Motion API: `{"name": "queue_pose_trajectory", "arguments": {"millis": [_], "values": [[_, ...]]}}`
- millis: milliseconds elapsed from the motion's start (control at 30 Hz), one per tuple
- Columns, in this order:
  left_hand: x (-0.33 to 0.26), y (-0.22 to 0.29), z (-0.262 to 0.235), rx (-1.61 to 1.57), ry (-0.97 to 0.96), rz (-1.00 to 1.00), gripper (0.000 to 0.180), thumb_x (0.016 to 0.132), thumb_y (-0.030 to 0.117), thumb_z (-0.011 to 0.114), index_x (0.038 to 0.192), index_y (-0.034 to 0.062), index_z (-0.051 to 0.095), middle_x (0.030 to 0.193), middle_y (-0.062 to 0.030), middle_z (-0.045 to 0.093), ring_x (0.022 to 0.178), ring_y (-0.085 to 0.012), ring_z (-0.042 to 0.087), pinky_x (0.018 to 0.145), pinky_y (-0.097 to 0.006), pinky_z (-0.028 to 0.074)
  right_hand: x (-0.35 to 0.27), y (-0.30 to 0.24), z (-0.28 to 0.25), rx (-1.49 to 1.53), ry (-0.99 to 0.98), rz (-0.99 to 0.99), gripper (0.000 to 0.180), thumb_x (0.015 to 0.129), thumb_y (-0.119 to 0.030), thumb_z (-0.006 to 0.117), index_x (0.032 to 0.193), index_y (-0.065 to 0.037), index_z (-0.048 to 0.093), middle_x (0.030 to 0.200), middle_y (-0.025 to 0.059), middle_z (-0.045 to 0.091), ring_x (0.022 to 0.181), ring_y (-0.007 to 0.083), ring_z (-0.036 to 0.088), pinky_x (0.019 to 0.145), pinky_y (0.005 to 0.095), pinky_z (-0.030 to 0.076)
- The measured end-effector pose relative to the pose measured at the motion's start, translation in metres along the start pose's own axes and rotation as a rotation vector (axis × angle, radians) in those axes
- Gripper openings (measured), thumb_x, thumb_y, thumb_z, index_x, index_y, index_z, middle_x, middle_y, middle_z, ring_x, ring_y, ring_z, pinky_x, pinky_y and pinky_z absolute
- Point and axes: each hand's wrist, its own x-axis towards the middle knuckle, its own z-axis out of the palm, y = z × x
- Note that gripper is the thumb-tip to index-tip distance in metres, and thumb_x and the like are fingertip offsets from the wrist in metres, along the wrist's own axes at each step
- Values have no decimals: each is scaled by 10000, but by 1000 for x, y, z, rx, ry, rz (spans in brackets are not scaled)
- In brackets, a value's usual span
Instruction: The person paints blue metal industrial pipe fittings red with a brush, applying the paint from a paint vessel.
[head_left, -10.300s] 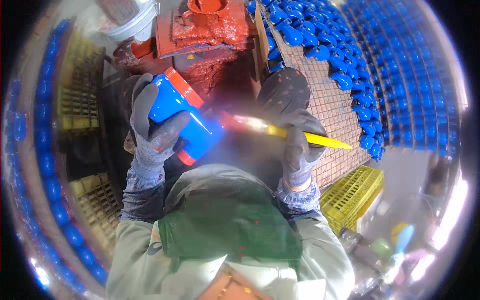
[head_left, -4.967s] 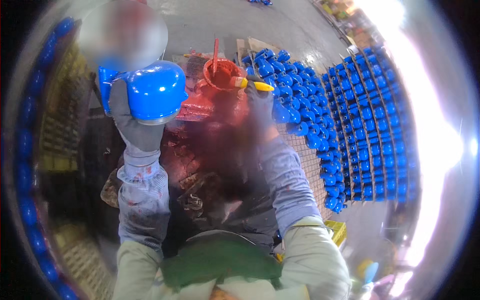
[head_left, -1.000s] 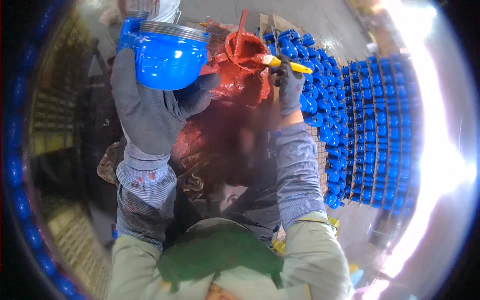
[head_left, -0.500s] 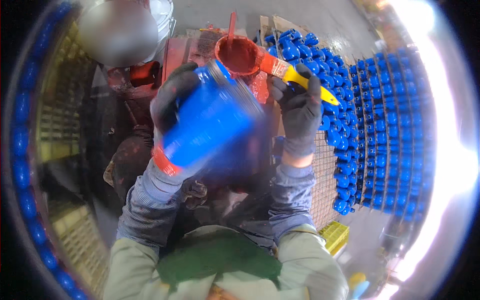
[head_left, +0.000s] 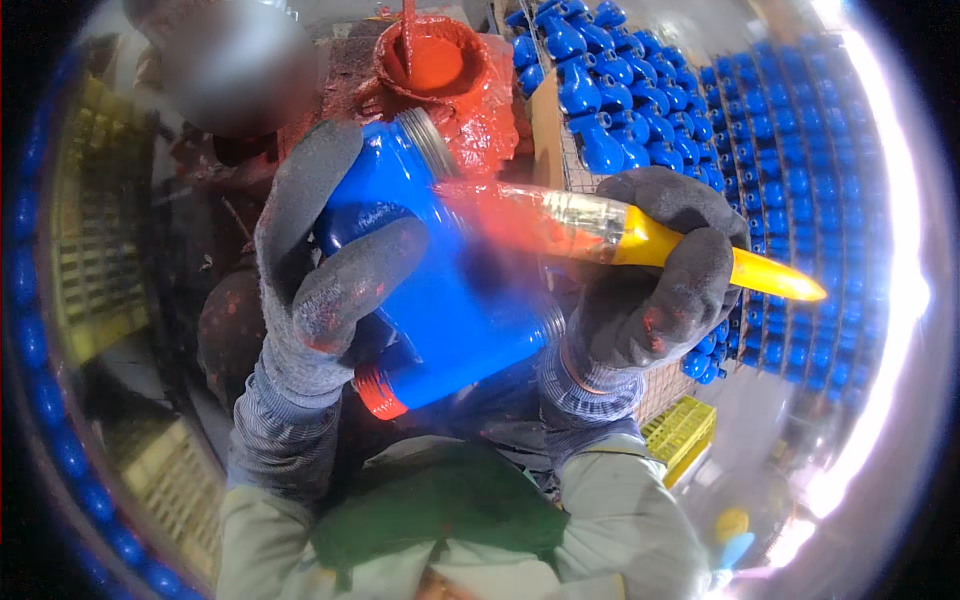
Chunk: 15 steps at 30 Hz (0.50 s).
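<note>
My left hand (head_left: 318,270), in a grey paint-stained glove, grips a blue metal fitting (head_left: 440,290) with threaded ends, one end painted red at the lower left. My right hand (head_left: 650,285), also gloved, holds a yellow-handled paintbrush (head_left: 640,235). The brush's red-loaded bristles lie across the upper side of the fitting. Straight beyond the fitting stands a pot of red paint (head_left: 432,62) with a stick in it.
Rows of blue painted fittings (head_left: 720,130) lie on a wire mesh rack at the right. Yellow plastic crates (head_left: 685,435) sit at lower right and along the left side (head_left: 100,260). A red-smeared stand (head_left: 480,120) carries the paint pot. A blurred object is at upper left.
Five seconds ago the fitting was raised high at the left, with the brush at the paint pot. Both have since come down close in front of me, the brush now lying across the fitting.
</note>
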Motion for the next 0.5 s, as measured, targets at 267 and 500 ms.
{"name": "queue_pose_trajectory", "arguments": {"millis": [267,500], "values": [[4,7,-2,-94,2,-17,830,643,94,841,1302,70,336,1310,-173,439,1166,-296,511,1004,-413,435,1,0,4,-65,57,-49,184,845,-148,617,945,-12,542,834,166,637,726,249,613,677,379,511],[-26,34,-13,224,-82,-456,554,640,111,855,1097,84,542,1017,-65,583,938,-201,599,835,-335,503,3,-1,9,-170,118,-19,122,801,-74,608,887,-5,557,798,155,645,714,232,605,676,356,499]]}}
